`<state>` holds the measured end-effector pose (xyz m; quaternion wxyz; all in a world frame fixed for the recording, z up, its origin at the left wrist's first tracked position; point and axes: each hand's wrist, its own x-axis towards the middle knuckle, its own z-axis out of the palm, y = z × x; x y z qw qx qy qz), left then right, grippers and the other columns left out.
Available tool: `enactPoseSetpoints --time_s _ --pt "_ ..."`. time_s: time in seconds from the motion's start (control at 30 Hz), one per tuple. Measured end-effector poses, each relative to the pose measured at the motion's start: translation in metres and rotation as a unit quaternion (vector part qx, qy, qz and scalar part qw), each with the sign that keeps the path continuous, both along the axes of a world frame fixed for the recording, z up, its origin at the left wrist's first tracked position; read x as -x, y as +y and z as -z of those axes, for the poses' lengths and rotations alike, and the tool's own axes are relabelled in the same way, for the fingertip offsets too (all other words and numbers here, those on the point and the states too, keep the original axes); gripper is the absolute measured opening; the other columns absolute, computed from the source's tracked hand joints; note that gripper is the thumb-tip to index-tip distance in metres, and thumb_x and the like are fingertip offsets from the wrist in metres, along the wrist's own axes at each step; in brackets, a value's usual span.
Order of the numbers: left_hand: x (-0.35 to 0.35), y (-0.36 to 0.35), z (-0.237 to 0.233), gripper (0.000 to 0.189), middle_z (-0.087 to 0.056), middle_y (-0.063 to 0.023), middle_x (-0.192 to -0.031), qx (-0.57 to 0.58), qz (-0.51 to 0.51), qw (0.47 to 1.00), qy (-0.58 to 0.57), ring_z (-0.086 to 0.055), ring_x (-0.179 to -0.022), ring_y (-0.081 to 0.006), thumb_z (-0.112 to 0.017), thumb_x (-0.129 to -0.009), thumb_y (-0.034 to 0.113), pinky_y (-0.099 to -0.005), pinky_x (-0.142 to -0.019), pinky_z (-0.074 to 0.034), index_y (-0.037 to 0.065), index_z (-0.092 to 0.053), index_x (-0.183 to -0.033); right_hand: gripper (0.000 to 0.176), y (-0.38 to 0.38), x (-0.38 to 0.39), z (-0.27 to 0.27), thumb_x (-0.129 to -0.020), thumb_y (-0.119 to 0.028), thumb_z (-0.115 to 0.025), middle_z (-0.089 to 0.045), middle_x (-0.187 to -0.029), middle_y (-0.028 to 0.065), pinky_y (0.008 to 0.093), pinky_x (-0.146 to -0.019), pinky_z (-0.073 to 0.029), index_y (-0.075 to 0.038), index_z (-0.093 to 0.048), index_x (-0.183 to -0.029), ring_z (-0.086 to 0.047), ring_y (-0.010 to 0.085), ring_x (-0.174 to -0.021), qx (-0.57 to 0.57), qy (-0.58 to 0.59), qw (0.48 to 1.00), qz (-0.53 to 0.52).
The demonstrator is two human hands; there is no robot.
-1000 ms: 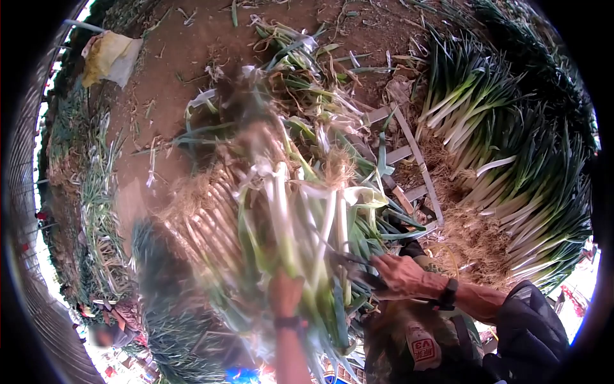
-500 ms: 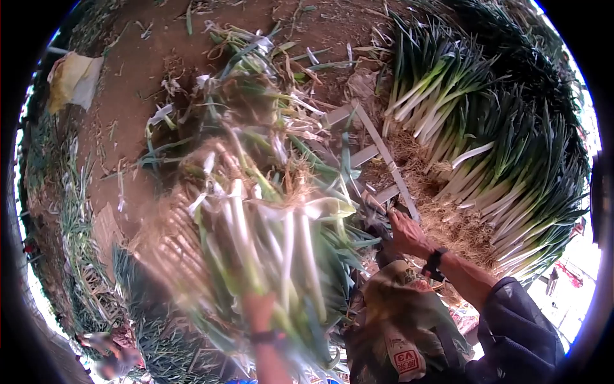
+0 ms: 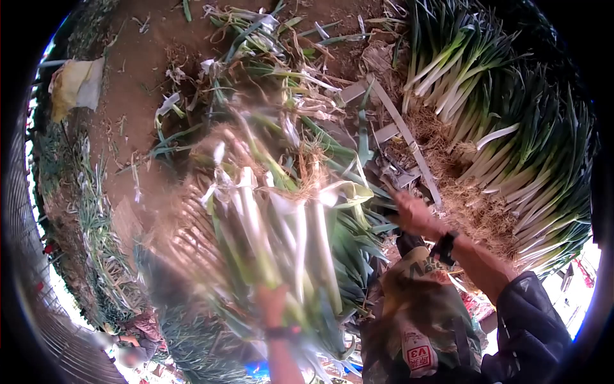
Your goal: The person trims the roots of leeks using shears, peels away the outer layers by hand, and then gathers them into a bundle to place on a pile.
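Leeks [image 3: 299,249] are lying with roots [image 3: 309,179] pointing forward, the blurred left hand [image 3: 272,304] nearer, against them, the right hand [image 3: 417,216] hovering off rightward, neither grip discernible.

From the person's head, one round, black-edged wide-angle view is aimed forward and steeply down; the bare left hand [image 3: 272,306] and bare right hand [image 3: 417,215] are seen from close above, with brown earthen ground [image 3: 137,83] beyond.
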<state>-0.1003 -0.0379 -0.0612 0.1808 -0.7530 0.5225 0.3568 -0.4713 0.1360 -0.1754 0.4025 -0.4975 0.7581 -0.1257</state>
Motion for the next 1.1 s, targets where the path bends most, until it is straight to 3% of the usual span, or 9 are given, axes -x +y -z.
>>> enactPoseSetpoints --time_s 0.03,0.13,0.17,0.27,0.5,0.6,0.73,0.93,1.1 --pt "-0.008 0.001 0.003 0.052 -0.07 -0.027 -0.102 0.003 -0.002 1.0 0.006 -0.067 -0.093 -0.0417 -0.081 -0.065 0.02 -0.044 -0.087 -0.052 -0.01 -0.063 -0.104 0.067 -0.009 -0.016 -0.02 -0.084 -0.024 -0.079 -0.064 -0.107 0.0204 0.0414 -0.078 -0.057 0.003 -0.048 -0.137 -0.065 0.0363 -0.091 0.109 -0.109 0.988 0.007" --pt "-0.032 0.005 0.006 0.048 -0.073 -0.0209 -0.1 0.004 -0.001 1.0 0.027 -0.07 -0.089 -0.0325 -0.085 -0.066 0.014 -0.0401 -0.083 -0.053 -0.008 -0.068 -0.105 0.032 0.001 -0.09 -0.022 -0.086 -0.021 -0.072 -0.067 -0.096 0.0169 0.0419 -0.068 -0.056 -0.005 -0.06 -0.111 -0.067 0.0346 -0.081 0.032 -0.205 0.978 0.012" --pt "-0.034 0.004 -0.002 0.049 -0.073 -0.0194 -0.095 -0.007 -0.016 0.998 0.056 -0.069 -0.084 -0.0311 -0.086 -0.065 0.019 -0.0398 -0.078 -0.053 -0.007 -0.068 -0.102 0.034 -0.008 -0.108 -0.037 -0.086 -0.026 -0.072 -0.066 -0.094 0.0171 0.0421 -0.069 -0.055 -0.006 -0.061 -0.111 -0.067 0.0351 -0.084 0.013 -0.293 0.953 0.073" --pt "-0.048 0.003 -0.016 0.05 -0.071 -0.0119 -0.079 -0.037 -0.057 0.993 0.097 -0.065 -0.066 -0.025 -0.09 -0.064 0.03 -0.0375 -0.064 -0.052 -0.005 -0.07 -0.093 0.031 -0.031 -0.157 -0.045 -0.084 -0.022 -0.069 -0.065 -0.091 0.0183 0.0443 -0.073 -0.053 -0.003 -0.059 -0.106 -0.065 0.038 -0.085 -0.03 -0.308 0.942 0.13" --pt "-0.089 0.042 0.0 0.042 -0.071 -0.0095 -0.093 0.011 -0.105 0.98 0.169 -0.064 -0.08 -0.0229 -0.082 -0.069 0.015 -0.0341 -0.077 -0.051 -0.003 -0.069 -0.104 0.039 -0.042 -0.19 -0.03 -0.085 -0.029 -0.072 -0.068 -0.093 0.0175 0.0404 -0.077 -0.053 -0.002 -0.062 -0.11 -0.067 0.0331 -0.086 -0.083 -0.282 0.938 0.185" --pt "-0.066 0.035 -0.019 0.043 -0.07 -0.0101 -0.093 -0.009 -0.129 0.969 0.208 -0.064 -0.082 -0.0233 -0.082 -0.069 0.018 -0.0344 -0.078 -0.051 -0.003 -0.068 -0.104 0.042 -0.035 -0.195 -0.041 -0.086 -0.03 -0.073 -0.069 -0.095 0.0146 0.0378 -0.079 -0.053 -0.002 -0.063 -0.116 -0.067 0.0269 -0.088 -0.068 -0.376 0.886 0.262" --pt "-0.064 0.034 -0.021 0.043 -0.07 -0.0137 -0.09 0.028 -0.083 0.964 0.249 -0.064 -0.078 -0.0244 -0.086 -0.071 0.024 -0.039 -0.075 -0.05 -0.004 -0.068 -0.099 0.041 -0.06 -0.167 -0.119 -0.09 -0.023 -0.072 -0.07 -0.106 0.01 0.034 -0.085 -0.053 -0.003 -0.065 -0.125 -0.067 0.0196 -0.093 -0.14 -0.391 0.865 0.28" --pt "-0.065 0.034 -0.027 0.039 -0.072 -0.0116 -0.084 0.009 -0.079 0.968 0.239 -0.065 -0.071 -0.0226 -0.085 -0.071 0.023 -0.038 -0.069 -0.05 -0.003 -0.069 -0.095 0.041 -0.039 -0.174 -0.096 -0.087 -0.02 -0.072 -0.066 -0.103 0.0079 0.0279 -0.086 -0.047 0.004 -0.062 -0.119 -0.06 0.014 -0.094 -0.1 -0.534 0.763 0.35" --pt "-0.086 0.04 -0.005 0.038 -0.072 -0.012 -0.086 -0.019 -0.103 0.961 0.254 -0.067 -0.073 -0.0213 -0.085 -0.071 0.021 -0.0371 -0.069 -0.05 -0.002 -0.07 -0.097 0.038 -0.053 -0.18 -0.111 -0.089 -0.022 -0.072 -0.068 -0.103 0.0087 0.0298 -0.086 -0.047 0.002 -0.063 -0.117 -0.062 0.0156 -0.094 -0.125 -0.533 0.757 0.358"
